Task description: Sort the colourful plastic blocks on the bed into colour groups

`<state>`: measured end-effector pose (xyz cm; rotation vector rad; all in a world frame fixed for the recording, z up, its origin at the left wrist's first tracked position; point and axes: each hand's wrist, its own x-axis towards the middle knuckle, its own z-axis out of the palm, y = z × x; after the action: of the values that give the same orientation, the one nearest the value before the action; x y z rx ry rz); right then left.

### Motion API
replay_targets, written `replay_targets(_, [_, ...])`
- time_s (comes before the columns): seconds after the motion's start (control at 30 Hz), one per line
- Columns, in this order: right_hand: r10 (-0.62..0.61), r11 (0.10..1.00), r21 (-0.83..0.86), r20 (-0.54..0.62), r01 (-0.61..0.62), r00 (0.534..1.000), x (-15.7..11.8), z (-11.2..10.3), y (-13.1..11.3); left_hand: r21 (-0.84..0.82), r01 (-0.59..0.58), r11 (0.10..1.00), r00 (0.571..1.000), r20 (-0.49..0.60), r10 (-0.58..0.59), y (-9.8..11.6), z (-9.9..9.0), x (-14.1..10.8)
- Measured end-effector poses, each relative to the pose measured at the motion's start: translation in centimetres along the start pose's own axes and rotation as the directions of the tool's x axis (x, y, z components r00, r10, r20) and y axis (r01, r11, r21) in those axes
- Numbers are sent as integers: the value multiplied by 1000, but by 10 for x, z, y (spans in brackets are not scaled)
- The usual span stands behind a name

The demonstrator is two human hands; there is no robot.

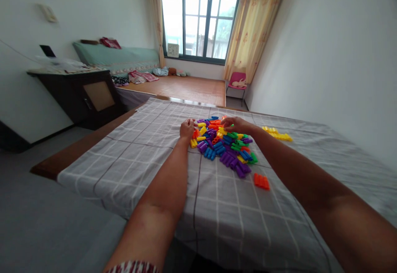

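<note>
Where the pile of coloured plastic pieces (228, 140) lies: on the grey checked cloth (139, 140), between the left hand (186, 129) and the right hand (233, 123), which are apart.
Left hand: at the pile's left edge, fingers bent; whether it grips anything, one cannot tell.
Right hand: over the far side, fingers curled down; grip equally unclear.
Orange block (261, 181): alone, on the near side.
Yellow pieces (277, 134): past the right forearm (288, 161).

- A block pile (228, 158) lies on the cloth (124, 149) over the tabletop (45, 168).
- A loose block (261, 181) lies nearer, rightward; a block row (277, 134) lies right.
- A bed (192, 89) stands behind, a cabinet (96, 95) left.
</note>
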<state>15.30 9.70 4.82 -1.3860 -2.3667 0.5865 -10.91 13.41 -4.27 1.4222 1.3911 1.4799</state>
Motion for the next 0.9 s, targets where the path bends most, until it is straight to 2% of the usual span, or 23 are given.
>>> replay_targets(0.2, [-22, 993, -112, 92, 33, 995, -15, -3, -3, 27, -15, 1000, 1000, 6, 15, 3, -3, -2])
replay_targets(0.3, [-31, 991, -128, 86, 42, 996, -17, 3, -12, 32, -26, 999, 999, 23, 25, 6, -5, -5])
replay_targets(0.47, [-64, 997, -50, -20, 63, 998, -22, 7, -18, 26, -19, 999, 1000, 15, 19, 11, -5, -8])
replay_targets(0.53, [-77, 996, 38, -123, 82, 989, -23, -1, -7, 23, -23, 999, 1000, 21, 23, 11, -5, -8])
replay_targets(0.6, [0, 990, 137, -254, 35, 967, -27, -17, 17, 20, -26, 999, 999, 26, 25, 10, -5, -7])
replay_targets(0.63, [78, 983, 182, -315, -21, 946, -31, -27, 33, 21, -25, 999, 999, 29, 24, 10, -5, -6])
replay_targets(0.7, [273, 954, 235, -421, -186, 865, -42, -48, 71, 27, -20, 999, 999, 31, 19, 8, -5, -5])
replay_targets(0.77, [456, 887, 199, -507, -416, 731, -57, -67, 109, 39, -16, 999, 999, 33, 14, 7, -4, -4])
replay_targets(0.83, [548, 803, 119, -536, -585, 643, -70, -79, 140, 53, -15, 998, 999, 37, 13, 6, -4, -3])
replay_targets(0.9, [592, 732, 44, -535, -680, 603, -79, -83, 161, 65, -20, 998, 999, 40, 18, 6, -4, -3])
